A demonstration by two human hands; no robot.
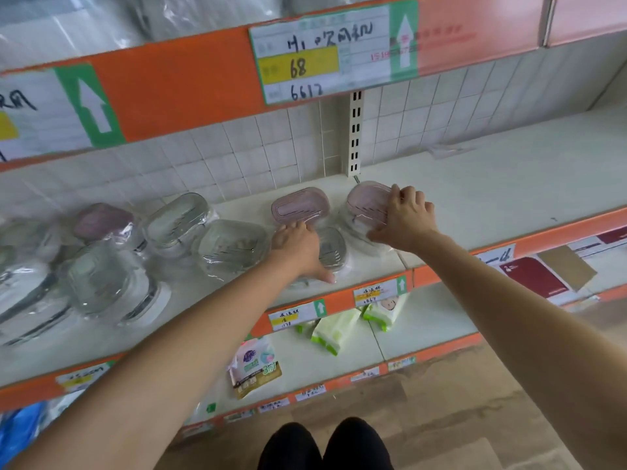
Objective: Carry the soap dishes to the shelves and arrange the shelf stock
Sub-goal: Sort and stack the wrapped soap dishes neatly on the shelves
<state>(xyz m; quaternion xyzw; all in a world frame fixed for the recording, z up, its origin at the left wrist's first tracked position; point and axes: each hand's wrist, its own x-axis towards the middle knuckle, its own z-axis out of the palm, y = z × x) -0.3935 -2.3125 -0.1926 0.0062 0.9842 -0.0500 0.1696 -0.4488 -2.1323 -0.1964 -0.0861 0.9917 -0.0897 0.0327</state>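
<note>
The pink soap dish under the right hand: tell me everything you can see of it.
The pink soap dish is an oval, translucent plastic dish with a slotted top, sealed in a clear wrapper. It is tilted up on the shelf, rightmost of the stock, near the slotted upright. The right hand grips its right edge, fingers curled over the rim. A clear dish lies just in front.
</note>
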